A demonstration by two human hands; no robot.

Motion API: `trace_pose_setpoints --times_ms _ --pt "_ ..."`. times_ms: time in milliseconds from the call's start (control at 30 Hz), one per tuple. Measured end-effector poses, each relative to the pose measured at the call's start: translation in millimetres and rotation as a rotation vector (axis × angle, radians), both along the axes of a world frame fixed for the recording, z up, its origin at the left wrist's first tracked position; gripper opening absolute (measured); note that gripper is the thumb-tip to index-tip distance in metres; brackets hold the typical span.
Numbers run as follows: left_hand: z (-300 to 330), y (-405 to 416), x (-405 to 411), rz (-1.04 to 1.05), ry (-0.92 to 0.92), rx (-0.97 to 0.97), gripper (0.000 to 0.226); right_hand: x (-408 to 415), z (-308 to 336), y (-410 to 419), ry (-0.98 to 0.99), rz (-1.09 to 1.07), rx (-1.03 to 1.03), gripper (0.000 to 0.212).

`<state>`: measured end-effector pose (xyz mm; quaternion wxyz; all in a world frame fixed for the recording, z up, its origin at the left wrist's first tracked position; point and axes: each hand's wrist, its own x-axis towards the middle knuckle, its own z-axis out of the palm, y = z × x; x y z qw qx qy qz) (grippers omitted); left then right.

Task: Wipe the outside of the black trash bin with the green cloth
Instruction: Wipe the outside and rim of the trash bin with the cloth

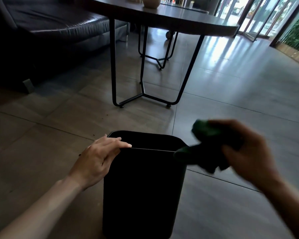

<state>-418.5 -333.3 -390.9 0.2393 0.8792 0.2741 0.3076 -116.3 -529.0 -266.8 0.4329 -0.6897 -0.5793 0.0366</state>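
**Black bin steadied, cloth at its right rim**

Black trash bin (141, 187) stands on the tiled floor (231, 100), nearest the camera. Left hand (97, 157) curls its fingers over the near-left rim, holding it. Right hand (248, 149), blurred, grips the bunched green cloth (205, 145), which seems to brush the upper right corner. A hard sideways wipe could tip the light bin if that rim hold slips. Beyond stands a dark table (179, 16).

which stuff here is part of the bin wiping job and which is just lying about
Part of the job:
- black plastic trash bin, left hand on its rim
- crumpled green cloth, in the right hand's grip

Lying about:
- dark oval table on black metal legs
- dark leather sofa
- cream vase on the table
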Motion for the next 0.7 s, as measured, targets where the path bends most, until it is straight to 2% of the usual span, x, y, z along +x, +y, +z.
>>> trace_pose_setpoints --times_ms 67,133,300,433,567,700 --pt "1 -1 -1 -0.010 0.007 0.000 0.029 42 21 16 0.003 -0.101 -0.027 0.074" --pt "1 -1 -3 -0.013 0.000 -0.010 0.029 67 21 32 -0.017 -0.093 -0.108 0.072" --pt "0 5 -20 0.033 -0.049 -0.077 0.026 53 -27 53 -0.147 0.168 -0.353 0.065" --pt "-4 13 -41 0.096 -0.068 -0.128 0.023 30 -52 68 -0.193 0.339 -0.320 0.060" --pt "-10 22 -61 0.168 -0.069 -0.166 0.033 15 -47 82 -0.279 0.423 -0.385 0.066" --pt "-9 23 -69 0.232 -0.041 -0.190 0.037 3 -31 93 -0.342 0.527 -0.475 0.055"
